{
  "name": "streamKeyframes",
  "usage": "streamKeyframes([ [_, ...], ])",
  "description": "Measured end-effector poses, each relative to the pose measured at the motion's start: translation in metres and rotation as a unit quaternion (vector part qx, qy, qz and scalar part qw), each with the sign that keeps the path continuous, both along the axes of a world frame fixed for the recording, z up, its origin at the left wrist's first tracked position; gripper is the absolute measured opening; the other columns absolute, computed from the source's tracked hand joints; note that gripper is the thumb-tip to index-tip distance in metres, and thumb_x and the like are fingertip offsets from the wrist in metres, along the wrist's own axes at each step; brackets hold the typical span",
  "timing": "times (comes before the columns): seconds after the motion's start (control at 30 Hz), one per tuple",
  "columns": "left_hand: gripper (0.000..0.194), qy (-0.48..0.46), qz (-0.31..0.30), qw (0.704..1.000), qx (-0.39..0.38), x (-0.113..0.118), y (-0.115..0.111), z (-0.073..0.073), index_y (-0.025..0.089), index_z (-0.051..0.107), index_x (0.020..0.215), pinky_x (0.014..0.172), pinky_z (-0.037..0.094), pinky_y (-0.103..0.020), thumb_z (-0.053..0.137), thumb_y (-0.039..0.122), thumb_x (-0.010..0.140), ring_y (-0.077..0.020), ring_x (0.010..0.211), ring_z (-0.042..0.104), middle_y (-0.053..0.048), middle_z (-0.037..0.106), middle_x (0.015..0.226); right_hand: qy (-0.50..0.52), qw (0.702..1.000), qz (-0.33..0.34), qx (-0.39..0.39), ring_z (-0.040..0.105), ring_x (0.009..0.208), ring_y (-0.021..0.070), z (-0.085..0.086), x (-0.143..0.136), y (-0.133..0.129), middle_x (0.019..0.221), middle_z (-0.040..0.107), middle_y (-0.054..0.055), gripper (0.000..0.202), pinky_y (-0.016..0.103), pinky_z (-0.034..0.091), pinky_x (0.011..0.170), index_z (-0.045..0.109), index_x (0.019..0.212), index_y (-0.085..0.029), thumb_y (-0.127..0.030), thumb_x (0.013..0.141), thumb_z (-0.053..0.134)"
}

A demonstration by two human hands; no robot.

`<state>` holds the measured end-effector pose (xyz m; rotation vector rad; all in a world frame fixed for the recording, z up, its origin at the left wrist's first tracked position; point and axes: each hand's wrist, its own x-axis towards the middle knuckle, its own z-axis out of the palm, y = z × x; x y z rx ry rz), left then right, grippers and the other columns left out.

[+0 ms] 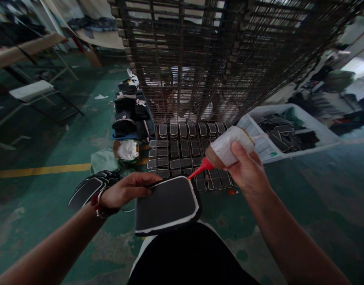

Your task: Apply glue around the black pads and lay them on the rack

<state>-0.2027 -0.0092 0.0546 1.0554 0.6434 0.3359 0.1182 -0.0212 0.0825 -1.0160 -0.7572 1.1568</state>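
Note:
A black panel with rounded corners and a white line along its edge lies over my lap. My left hand grips its upper left edge, thumb on top and the other fingers partly hidden. In my right hand is a white and brown bottle, tilted down to the left. Its red nozzle meets the panel's upper right corner, on the white line.
Similar panels lie in rows on a wire rack ahead, below upright stacked racks. More panels sit at the left. A white bin stands right; dark bundles and a stool stand left.

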Motion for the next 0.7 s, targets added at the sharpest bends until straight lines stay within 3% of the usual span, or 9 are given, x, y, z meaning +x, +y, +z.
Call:
streamKeyframes([
  [0.37,0.031,0.009,0.061,0.998,0.010,-0.003,0.004,-0.001,0.021,0.080,0.109,0.067,0.054,-0.022,0.069,0.014,0.080,-0.0174,0.079,0.072,-0.007,0.080,0.096,-0.016,1.000,-0.012,-0.013,0.057,0.051,0.0154,0.000,0.001,-0.012,0.070,0.064,-0.001,0.038,0.024,0.042,0.035,0.067,0.088,-0.024,-0.052,0.069,0.086],
  [0.6,0.031,0.021,0.100,0.995,0.004,-0.004,0.005,-0.003,0.021,0.080,0.107,0.067,0.055,-0.025,0.069,0.014,0.078,-0.0179,0.077,0.071,-0.008,0.079,0.096,-0.006,1.000,-0.024,-0.019,0.063,0.058,0.0177,-0.005,0.002,-0.020,0.073,0.066,0.000,0.039,0.026,0.051,0.042,0.069,0.092,-0.024,-0.051,0.070,0.086],
  [0.7,0.030,0.029,0.123,0.992,0.004,-0.006,0.005,-0.006,0.019,0.080,0.105,0.068,0.056,-0.025,0.070,0.014,0.077,-0.0183,0.077,0.071,-0.009,0.079,0.100,-0.005,1.000,-0.024,-0.020,0.060,0.053,0.0161,-0.007,0.002,-0.024,0.070,0.065,0.000,0.036,0.023,0.045,0.037,0.070,0.090,-0.024,-0.051,0.072,0.084],
])
